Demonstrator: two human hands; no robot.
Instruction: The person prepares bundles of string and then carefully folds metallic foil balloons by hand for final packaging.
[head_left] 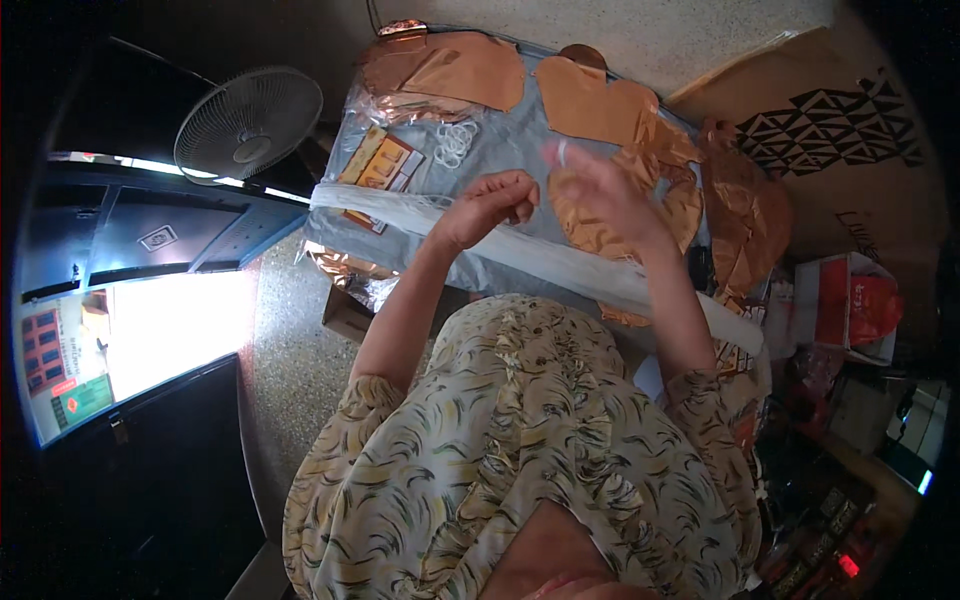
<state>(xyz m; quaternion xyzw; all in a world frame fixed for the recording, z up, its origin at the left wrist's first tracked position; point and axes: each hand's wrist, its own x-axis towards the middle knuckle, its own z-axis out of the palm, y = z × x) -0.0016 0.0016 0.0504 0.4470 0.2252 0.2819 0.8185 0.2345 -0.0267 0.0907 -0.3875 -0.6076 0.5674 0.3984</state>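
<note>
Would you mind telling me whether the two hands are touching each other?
Apart. The head view shows grey cloth between the left hand and the blurred right hand.

speckled floor — fan, bright doorway

Grey-covered table with craft pieces

Copper-coloured cut-out sheets lie at the far end and right side, white loops mid-left, orange card packets at left, a white strip across the near edge.

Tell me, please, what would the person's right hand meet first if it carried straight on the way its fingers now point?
Probably the copper-coloured cut-out sheet lying on the grey table cover just beyond the right hand; how high the hand is above it is unclear.
</note>
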